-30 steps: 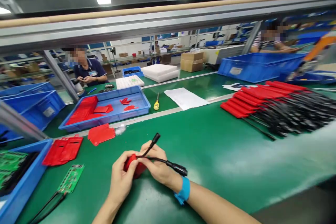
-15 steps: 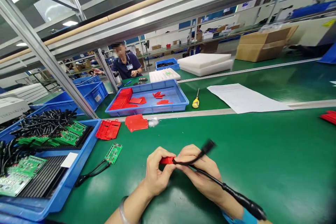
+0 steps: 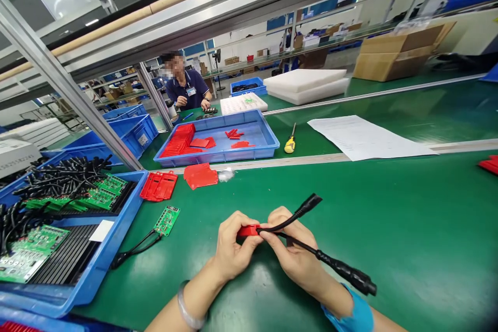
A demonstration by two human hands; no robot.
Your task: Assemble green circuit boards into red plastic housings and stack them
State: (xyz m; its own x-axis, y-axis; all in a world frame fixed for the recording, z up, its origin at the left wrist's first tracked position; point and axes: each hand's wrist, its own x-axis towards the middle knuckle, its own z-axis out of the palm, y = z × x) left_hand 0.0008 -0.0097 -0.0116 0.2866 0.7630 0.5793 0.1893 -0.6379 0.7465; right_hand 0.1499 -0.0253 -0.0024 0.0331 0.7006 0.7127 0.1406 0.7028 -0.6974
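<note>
A small red plastic case (image 3: pixel 248 231) is pinched between the fingers of my left hand (image 3: pixel 234 247), above the green bench. Two black cables (image 3: pixel 334 264) come out of its right end, each with a connector on its free end. My right hand (image 3: pixel 292 249) closes on the case's right end where the cables leave it; the fingertips of both hands nearly meet there. One cable points up and right over my right hand, the other runs down and right across the wrist. The inside of the case is hidden by my fingers.
A green circuit board (image 3: pixel 167 220) with black leads lies left of my hands, near red case shells (image 3: pixel 158 187) and red flat pieces (image 3: pixel 201 175). A blue bin (image 3: pixel 99 264) holds boards. Behind are a blue tray (image 3: pixel 249 154), a yellow screwdriver (image 3: pixel 290 144), paper (image 3: pixel 369 137) and a co-worker (image 3: pixel 189 88).
The view has shifted slightly. The cables have swung at my right hand, the lower connector moving up and left. Both hands still grip the case end. The co-worker's hands have come closer together.
</note>
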